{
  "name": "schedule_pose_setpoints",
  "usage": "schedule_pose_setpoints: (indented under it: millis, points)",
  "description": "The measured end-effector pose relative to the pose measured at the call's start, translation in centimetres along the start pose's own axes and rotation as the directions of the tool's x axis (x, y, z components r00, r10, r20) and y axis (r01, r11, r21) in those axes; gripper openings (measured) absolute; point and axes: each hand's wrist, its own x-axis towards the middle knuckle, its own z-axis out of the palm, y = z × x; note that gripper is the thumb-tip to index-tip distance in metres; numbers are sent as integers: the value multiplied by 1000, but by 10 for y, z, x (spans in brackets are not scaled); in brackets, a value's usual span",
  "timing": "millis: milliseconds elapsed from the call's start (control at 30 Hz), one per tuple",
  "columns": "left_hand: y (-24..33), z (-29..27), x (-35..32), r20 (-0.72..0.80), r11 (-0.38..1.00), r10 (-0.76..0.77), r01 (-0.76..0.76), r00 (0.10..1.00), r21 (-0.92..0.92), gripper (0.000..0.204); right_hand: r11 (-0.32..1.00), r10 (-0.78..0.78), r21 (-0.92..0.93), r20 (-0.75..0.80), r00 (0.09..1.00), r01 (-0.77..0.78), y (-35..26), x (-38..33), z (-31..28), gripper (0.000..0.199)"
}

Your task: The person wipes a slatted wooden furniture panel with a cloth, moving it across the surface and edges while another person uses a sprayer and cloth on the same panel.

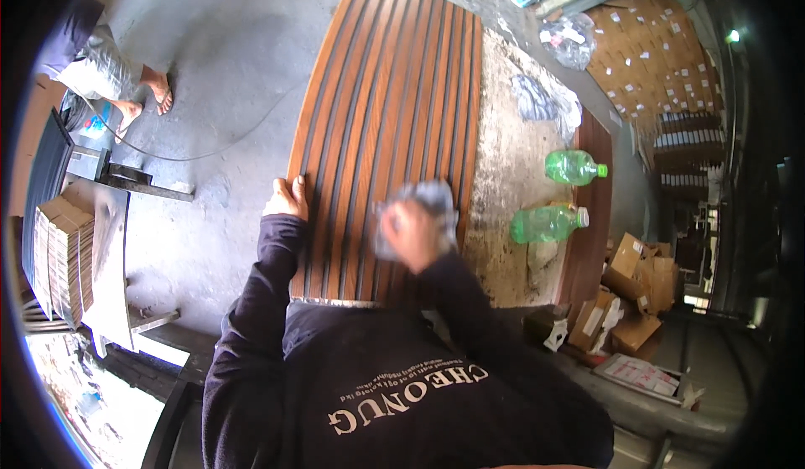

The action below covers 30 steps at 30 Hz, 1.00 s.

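Dark sleeve; right hand rubs cloth (blurred) on ribbed wooden panel.

Glossy ribbed wood panel; soft grey cloth; rough concrete floor.

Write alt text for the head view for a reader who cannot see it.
A person in a dark sweatshirt bends over a brown slatted wooden panel, the left hand pressed on its left edge and the blurred right hand holding a pale cloth on its slats. Two green plastic bottles lie to the right, and another person's sandalled feet show at upper left.
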Motion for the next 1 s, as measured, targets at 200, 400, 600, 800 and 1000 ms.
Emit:
schedule_pose_setpoints:
  millis: [200, 400, 600, 800, 1000]
  points:
    - [13, -8, 0, 43, 994, -97, 95, 994, 51, 42, 992, -88, -81, 90, 992, 95, -8, -38, 2, 11]
    - [-8, -8, -7, 34, 992, 98, -95, 995, -88, 37, 991, -95, 94, 22, 995, 93, 26, -1, 8, 10]
    - [-33, -22, -47, 71, 989, 66, -75, 995, 129, 48, 999, -38, 14, 72, 997, 37, -23, -83, -1, 13]
    - [-39, -22, -43, 148, 995, 82, -89, 986, 41, 56, 999, 16, -29, -7, 1000, -16, 7, -8, 3, 12]
    - [-61, -14, -78, 82, 995, 90, -93, 993, 26, 47, 997, 76, 1, 102, 992, -77, -27, -99, -2, 12]
